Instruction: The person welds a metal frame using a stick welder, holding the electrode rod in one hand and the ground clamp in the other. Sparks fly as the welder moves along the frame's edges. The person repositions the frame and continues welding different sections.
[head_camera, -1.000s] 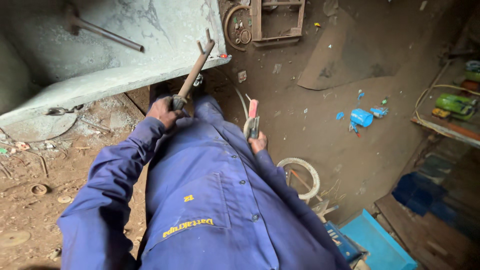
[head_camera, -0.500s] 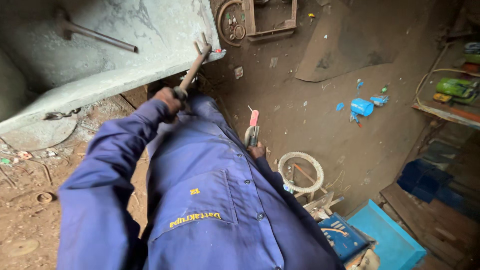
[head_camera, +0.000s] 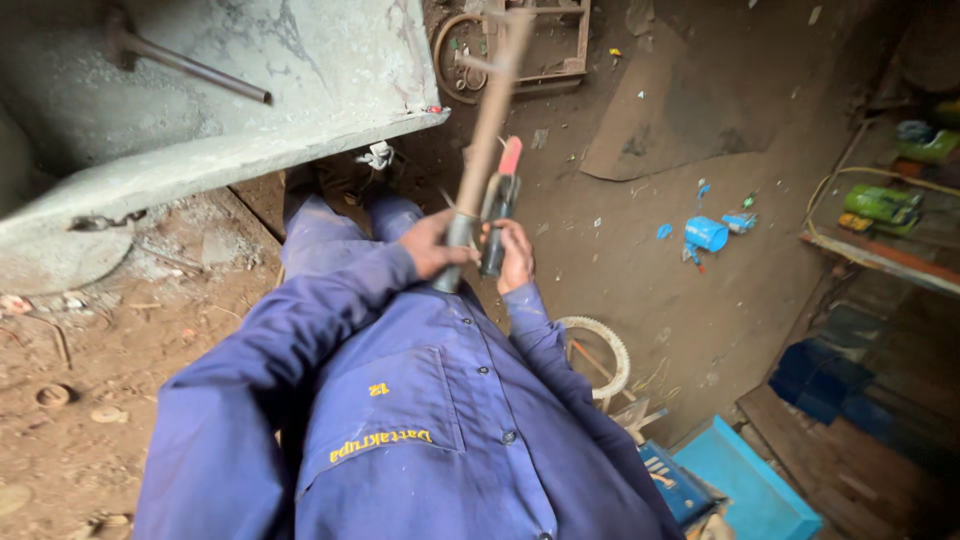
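Observation:
I look down my own blue coverall (head_camera: 420, 420). My left hand (head_camera: 435, 245) grips the lower end of a long rusty hammer-like tool (head_camera: 488, 120); its shaft rises toward the top of the view and is blurred by motion. Right beside it, my right hand (head_camera: 515, 255) holds a dark welding electrode holder with a red tip (head_camera: 503, 190). The two hands are almost touching in front of my waist. The tool's head is too smeared to make out.
A large grey metal sheet (head_camera: 230, 150) with a rod (head_camera: 195, 68) on it lies at the upper left. On the dirt floor are a rusty frame (head_camera: 530, 50), a blue cup (head_camera: 706, 233) and a white ring (head_camera: 600, 350). A blue box (head_camera: 750, 490) sits lower right, shelves with a green object (head_camera: 880, 203) at right.
My left hand has swung the long tool away from the grey sheet's edge, rightward and up, until it sits beside my right hand. The electrode holder has stayed in my right hand.

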